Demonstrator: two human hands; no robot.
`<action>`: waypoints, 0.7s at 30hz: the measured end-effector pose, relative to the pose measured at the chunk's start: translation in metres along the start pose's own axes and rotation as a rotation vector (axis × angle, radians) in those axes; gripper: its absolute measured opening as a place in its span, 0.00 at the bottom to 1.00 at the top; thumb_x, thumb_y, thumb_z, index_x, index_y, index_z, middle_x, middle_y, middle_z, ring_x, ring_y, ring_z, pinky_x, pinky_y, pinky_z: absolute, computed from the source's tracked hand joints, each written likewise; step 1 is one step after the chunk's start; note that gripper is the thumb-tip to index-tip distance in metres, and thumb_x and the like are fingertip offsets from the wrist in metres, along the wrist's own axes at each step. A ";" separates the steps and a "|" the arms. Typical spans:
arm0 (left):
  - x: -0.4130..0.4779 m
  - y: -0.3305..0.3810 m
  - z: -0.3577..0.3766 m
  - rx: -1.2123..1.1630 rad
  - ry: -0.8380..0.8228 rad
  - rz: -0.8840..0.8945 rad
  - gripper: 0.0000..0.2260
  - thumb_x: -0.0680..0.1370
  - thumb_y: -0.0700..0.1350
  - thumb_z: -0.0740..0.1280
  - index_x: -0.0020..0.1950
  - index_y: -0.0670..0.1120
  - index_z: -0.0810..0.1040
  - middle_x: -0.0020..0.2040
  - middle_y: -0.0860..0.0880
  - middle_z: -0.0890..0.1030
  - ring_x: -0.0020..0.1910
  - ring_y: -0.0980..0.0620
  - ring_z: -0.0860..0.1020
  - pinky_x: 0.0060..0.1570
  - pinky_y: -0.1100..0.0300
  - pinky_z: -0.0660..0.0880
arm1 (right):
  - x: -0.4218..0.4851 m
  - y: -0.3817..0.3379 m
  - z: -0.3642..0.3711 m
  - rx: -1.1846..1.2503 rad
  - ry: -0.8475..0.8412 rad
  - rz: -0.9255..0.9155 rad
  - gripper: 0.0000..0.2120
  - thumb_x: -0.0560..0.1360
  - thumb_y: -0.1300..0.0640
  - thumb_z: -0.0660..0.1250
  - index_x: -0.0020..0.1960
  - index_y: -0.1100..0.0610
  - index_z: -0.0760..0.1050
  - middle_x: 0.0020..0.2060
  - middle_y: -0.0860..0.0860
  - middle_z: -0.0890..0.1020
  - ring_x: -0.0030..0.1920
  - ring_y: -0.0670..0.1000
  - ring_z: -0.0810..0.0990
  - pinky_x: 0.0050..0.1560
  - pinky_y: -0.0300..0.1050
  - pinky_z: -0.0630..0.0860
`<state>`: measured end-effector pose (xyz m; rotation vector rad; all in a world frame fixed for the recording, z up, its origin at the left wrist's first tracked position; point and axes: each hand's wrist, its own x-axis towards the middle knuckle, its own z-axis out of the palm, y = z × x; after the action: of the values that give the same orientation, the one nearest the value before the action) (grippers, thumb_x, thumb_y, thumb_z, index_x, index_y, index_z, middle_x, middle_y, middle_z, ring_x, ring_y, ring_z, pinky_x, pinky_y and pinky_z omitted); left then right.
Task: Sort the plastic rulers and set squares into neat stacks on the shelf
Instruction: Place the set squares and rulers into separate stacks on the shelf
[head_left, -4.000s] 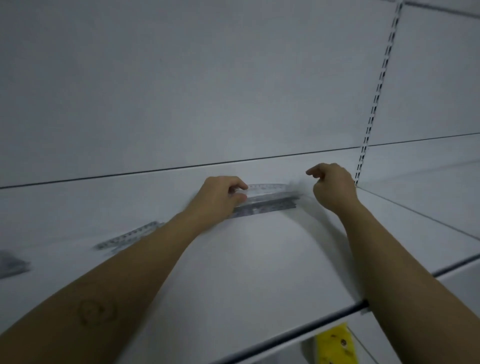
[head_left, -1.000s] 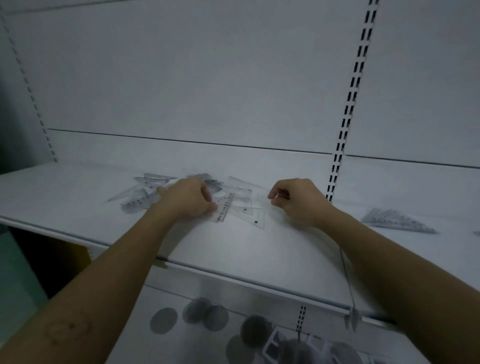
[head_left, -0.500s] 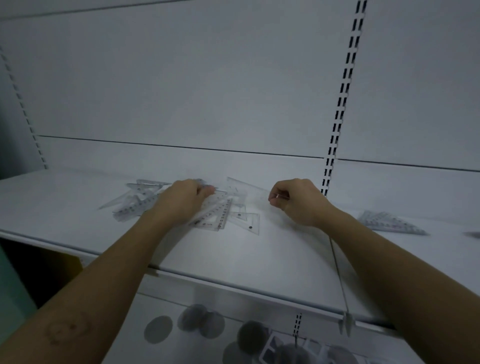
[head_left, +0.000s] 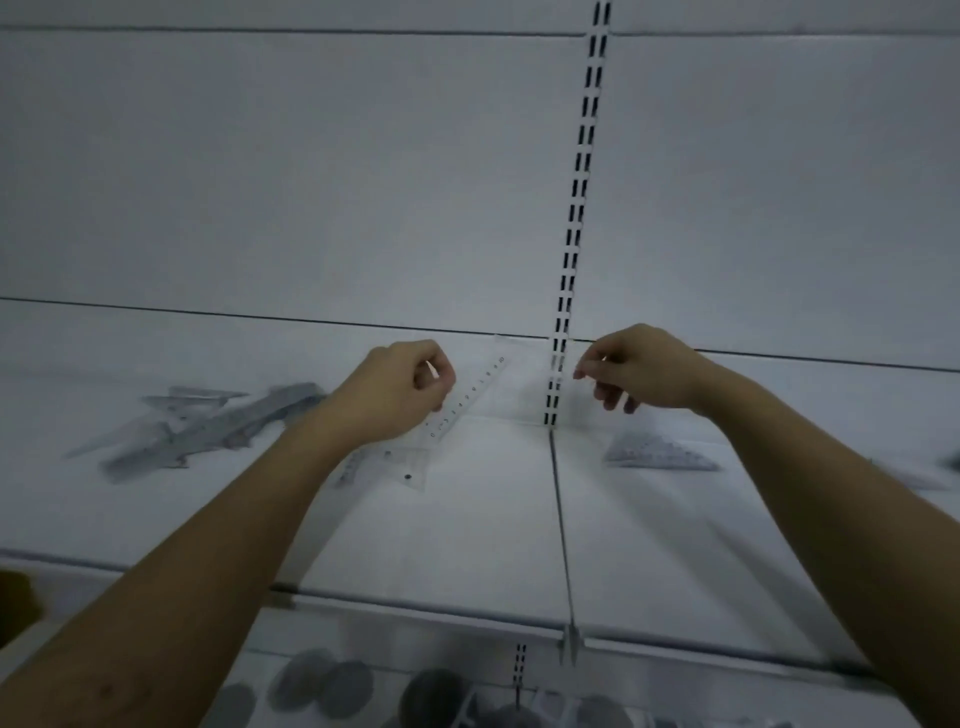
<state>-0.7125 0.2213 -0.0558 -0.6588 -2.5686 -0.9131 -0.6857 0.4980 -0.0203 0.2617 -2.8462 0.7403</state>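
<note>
Above bare shelf (head_left: 467, 545), the left hand (head_left: 400, 389) pinches a set square (head_left: 483, 384).

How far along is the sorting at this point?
Done: one stack of set squares lies on the right of the shelf. In hand: the left hand grips a clear set square; the right hand seems to pinch its corner. Left: the jumbled pile and loose pieces beneath.

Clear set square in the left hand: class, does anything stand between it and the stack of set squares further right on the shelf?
Nothing lies on the shelf between them. The left hand grips the clear set square; the right hand hangs above the path, up and left of the stack.
</note>
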 end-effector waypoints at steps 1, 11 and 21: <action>0.004 0.009 0.009 0.002 -0.007 0.028 0.04 0.78 0.45 0.64 0.45 0.52 0.77 0.34 0.54 0.81 0.30 0.60 0.76 0.29 0.71 0.68 | -0.007 0.010 -0.009 -0.024 0.008 0.014 0.09 0.79 0.54 0.63 0.49 0.54 0.81 0.37 0.51 0.84 0.34 0.47 0.83 0.35 0.41 0.79; 0.046 0.122 0.103 -0.009 -0.065 0.261 0.08 0.78 0.51 0.65 0.50 0.53 0.83 0.45 0.49 0.74 0.42 0.53 0.73 0.43 0.61 0.67 | -0.088 0.117 -0.090 -0.088 0.136 0.225 0.06 0.75 0.54 0.68 0.49 0.53 0.82 0.35 0.47 0.82 0.30 0.44 0.76 0.28 0.33 0.69; 0.062 0.227 0.171 -0.070 -0.085 0.317 0.19 0.75 0.64 0.61 0.40 0.53 0.83 0.34 0.57 0.83 0.35 0.60 0.79 0.42 0.59 0.77 | -0.153 0.218 -0.138 -0.051 0.218 0.337 0.05 0.75 0.53 0.68 0.47 0.52 0.82 0.37 0.48 0.83 0.31 0.46 0.77 0.31 0.36 0.72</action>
<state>-0.6712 0.5089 -0.0398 -1.1091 -2.4147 -0.8860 -0.5664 0.7724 -0.0376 -0.2960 -2.7218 0.7024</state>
